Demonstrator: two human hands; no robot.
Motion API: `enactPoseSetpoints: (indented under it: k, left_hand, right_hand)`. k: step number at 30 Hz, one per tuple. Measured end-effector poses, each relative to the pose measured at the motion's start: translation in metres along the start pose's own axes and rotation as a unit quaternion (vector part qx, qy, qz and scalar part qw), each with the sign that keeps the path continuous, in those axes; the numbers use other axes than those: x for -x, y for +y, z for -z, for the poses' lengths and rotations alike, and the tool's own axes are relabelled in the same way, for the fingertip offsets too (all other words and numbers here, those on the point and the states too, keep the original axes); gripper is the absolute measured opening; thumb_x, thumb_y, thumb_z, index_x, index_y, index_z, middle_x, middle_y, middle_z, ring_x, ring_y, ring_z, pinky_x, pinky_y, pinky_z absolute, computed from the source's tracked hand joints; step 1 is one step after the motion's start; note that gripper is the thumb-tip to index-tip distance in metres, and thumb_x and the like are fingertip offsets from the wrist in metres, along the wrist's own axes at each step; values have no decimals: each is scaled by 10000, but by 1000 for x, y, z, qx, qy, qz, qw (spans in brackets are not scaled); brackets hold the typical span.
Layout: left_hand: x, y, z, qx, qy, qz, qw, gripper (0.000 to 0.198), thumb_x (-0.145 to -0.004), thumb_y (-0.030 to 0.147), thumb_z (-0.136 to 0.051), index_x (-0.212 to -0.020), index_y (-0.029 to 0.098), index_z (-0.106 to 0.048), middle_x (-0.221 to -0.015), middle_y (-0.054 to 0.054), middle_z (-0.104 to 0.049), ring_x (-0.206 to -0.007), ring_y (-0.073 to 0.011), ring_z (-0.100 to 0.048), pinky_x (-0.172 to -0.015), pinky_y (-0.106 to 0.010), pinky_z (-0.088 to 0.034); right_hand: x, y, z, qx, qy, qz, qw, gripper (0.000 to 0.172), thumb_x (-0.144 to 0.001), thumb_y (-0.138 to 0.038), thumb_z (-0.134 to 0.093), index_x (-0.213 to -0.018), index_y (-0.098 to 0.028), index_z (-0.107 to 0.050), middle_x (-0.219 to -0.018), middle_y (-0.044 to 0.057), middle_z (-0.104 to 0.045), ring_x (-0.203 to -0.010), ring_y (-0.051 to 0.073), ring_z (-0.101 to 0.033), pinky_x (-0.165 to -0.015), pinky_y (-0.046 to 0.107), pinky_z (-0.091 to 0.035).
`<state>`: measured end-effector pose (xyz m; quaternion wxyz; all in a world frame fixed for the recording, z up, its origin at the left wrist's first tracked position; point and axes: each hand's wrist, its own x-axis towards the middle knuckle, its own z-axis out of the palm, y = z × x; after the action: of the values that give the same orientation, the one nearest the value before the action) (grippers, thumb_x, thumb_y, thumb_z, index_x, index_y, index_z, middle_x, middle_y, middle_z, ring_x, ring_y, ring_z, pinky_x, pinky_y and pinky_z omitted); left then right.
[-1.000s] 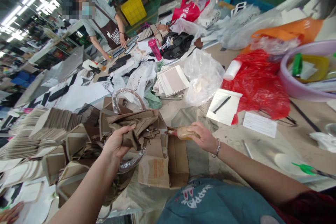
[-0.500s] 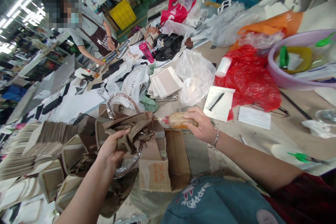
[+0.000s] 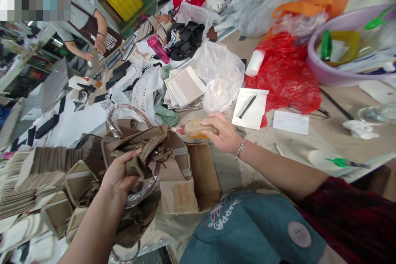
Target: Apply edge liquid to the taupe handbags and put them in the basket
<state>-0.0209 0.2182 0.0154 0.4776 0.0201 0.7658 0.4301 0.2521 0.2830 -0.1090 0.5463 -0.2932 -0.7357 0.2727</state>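
My left hand (image 3: 122, 171) is closed on crumpled brown lining fabric (image 3: 144, 150) that bulges from a brown handbag (image 3: 173, 154). The bag's handles (image 3: 130, 111) are wrapped in clear plastic. In my right hand (image 3: 219, 132) is a squeeze bottle (image 3: 196, 129) of yellowish glue, lying sideways with its reddish nozzle end pointing left at the bag's upper edge. Whether the tip touches the bag I cannot tell. The bag rests against an open cardboard box (image 3: 179, 198).
Stacked brown panels (image 3: 49, 169) and more bag bodies (image 3: 82, 179) stand at the left. Beyond the bag lie beige boards (image 3: 187, 84), a clear plastic bag (image 3: 221, 72) and a notepad (image 3: 252, 107). A purple basin (image 3: 312, 64) is at right. Across the table stands a co-worker (image 3: 93, 29).
The view has shifted, so most things sit further left and higher. Both hands keep their holds on the lining and the bottle. The co-worker's hand has risen from the table.
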Motion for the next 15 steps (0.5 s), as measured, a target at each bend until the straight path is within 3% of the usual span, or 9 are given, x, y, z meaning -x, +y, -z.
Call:
enactPoseSetpoints:
  k: [3, 9, 15]
  left_hand:
    - [5, 1, -4, 0, -20, -5, 1000, 200, -766, -42, -458, -775, 78, -618, -638, -54, -697, -528, -146, -645, -538, -234, -575]
    - [6, 2, -8, 3, 0, -13, 1000, 215, -766, -51, -433, -748, 82, -601, -579, -42, -677, -478, -132, -618, -478, -215, -557]
    - [8, 2, -8, 3, -6, -9, 1000, 223, -780, -50, -421, -761, 81, -602, -594, -42, -686, -502, -132, -632, -506, -226, -568]
  right_hand:
    - [2, 2, 1, -5, -3, 7, 1000, 178, -903, -257, -515, -1073, -207, -521, -940, 78, -538, -915, 215, -536, -775, 398, -500]
    - [16, 2, 4, 4, -33, -31, 999, 170, -902, -261, -507, -1066, -219, -523, -935, 70, -543, -896, 211, -539, -767, 389, -502]
    - [3, 2, 4, -14, -5, -9, 1000, 178, -904, -261, -507, -1072, -207, -522, -942, 73, -534, -908, 209, -531, -782, 394, -497]
